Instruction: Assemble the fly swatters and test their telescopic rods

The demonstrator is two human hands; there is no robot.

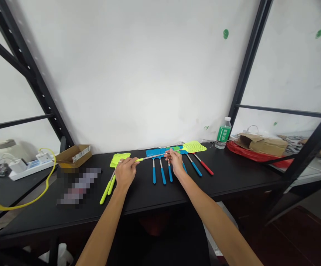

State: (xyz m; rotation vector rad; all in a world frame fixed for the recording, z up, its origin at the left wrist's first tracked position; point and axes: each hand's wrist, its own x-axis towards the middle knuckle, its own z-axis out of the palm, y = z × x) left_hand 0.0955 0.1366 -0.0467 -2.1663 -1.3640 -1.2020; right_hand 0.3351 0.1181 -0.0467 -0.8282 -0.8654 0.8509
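Observation:
A yellow-green fly swatter (194,147) is held crosswise over the table in both my hands. My left hand (125,172) is closed around its handle, and my right hand (174,159) pinches its metal rod, with the mesh head out to the right. Beneath and beyond lie several fly swatters with blue handles (163,174), their heads overlapping at the back, a green head (173,149) among them. One red handle (206,167) points out at their right. Beside my left hand rest more yellow-green swatters (105,193), partly overlapping.
An open cardboard box (79,155) and a blurred-out item (79,186) are at left, near a white power strip (33,168) and yellow cable (48,181). A water bottle (223,133) stands back right, against a black rack post (250,55). Farther right lies torn cardboard (262,143) on red plastic.

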